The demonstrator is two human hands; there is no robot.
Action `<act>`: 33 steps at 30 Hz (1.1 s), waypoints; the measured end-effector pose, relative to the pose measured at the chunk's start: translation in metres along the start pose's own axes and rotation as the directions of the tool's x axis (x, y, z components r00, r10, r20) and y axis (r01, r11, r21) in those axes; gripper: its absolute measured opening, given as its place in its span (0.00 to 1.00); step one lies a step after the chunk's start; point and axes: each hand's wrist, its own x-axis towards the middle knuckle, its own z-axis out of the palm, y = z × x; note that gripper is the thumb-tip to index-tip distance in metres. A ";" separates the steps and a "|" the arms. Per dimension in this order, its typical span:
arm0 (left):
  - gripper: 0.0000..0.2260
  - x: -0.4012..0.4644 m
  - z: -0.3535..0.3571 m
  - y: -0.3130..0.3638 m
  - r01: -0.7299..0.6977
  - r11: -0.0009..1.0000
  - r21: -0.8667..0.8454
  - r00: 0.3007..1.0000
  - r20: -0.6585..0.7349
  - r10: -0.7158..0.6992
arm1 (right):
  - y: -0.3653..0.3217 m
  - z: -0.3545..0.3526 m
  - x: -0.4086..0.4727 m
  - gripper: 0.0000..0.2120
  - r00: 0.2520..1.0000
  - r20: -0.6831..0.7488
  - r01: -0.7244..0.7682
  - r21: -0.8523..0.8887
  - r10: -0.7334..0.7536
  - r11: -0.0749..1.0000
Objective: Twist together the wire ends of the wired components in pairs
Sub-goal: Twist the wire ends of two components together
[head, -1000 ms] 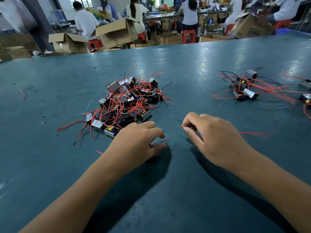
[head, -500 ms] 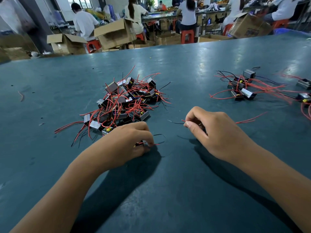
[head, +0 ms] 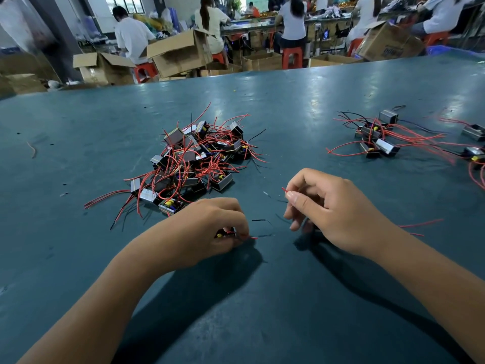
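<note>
1. Head view, my left hand (head: 210, 229): it lies low on the green table (head: 78, 258) with the fingers curled under, gripping a small wired component (head: 225, 233). Only a corner of that part shows under my fingertips, with a yellow spot and short red wire ends sticking out to the right.
2. Head view, my right hand (head: 333, 208): it is raised a little off the table, thumb and forefinger pinched on the tip of a red wire (head: 284, 191). The other fingers are curled down loosely. Whether a second wire sits in that pinch, I cannot tell.
3. Between my hands, a thin black wire (head: 262, 221) loops over the table. More red wire (head: 420, 224) trails out on the table behind my right wrist.
4. Just beyond my left hand sits the big pile of components (head: 194, 158), a tangle of small boxy parts with red and black leads spreading out on all sides.
5. Well off to the right, farther up the table, lies a smaller group of components (head: 378, 137), its long red leads running toward the table's right edge, where a few more parts lie.
6. Past the far edge of the table, people sit on red stools (head: 291, 56) among open cardboard boxes (head: 178, 52), working at benches.
</note>
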 end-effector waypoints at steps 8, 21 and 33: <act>0.21 0.003 0.013 0.009 0.036 0.995 0.090 0.998 -0.053 -0.032 | -0.005 0.005 -0.002 0.06 0.996 0.078 -0.061 0.175 0.048 0.983; 0.06 0.005 0.015 0.017 0.001 0.996 -0.094 0.993 -0.114 -0.012 | -0.008 0.007 -0.005 0.08 0.986 0.079 -0.163 0.295 0.146 0.942; 0.04 0.005 0.018 0.017 0.113 0.856 -0.504 0.962 -0.159 -0.221 | -0.007 0.018 -0.006 0.05 0.992 -0.022 -0.118 0.141 0.122 0.983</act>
